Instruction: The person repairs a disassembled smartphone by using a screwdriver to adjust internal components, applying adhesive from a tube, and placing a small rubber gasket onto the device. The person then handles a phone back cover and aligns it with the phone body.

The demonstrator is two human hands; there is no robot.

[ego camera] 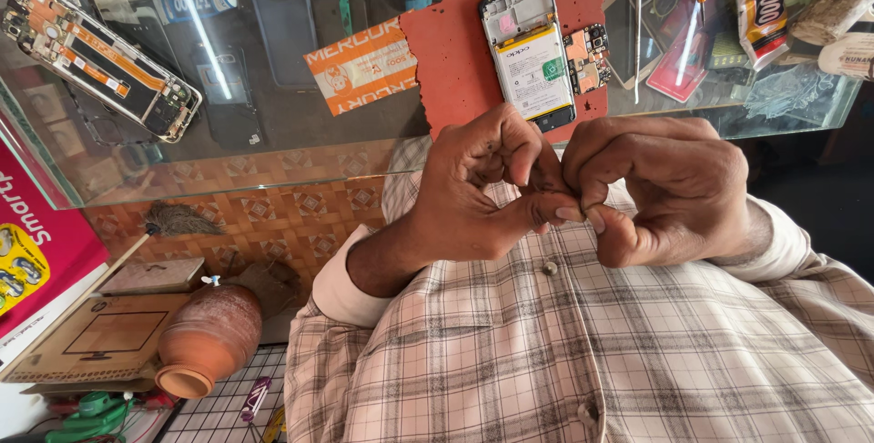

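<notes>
Your left hand and right hand meet fingertip to fingertip over your shirt, just before the tabletop edge. Behind them an opened phone lies on a mat, a circuit board touching its right side. Far left lies a second opened phone. Below the tabletop, left of your arm, sits a clay pot.

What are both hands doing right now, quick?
Left hand: fingers curled, thumb tip pinched against the right hand's; anything between them is too small to tell.
Right hand: curled closed, pinching at the same spot; contents cannot be told.
</notes>
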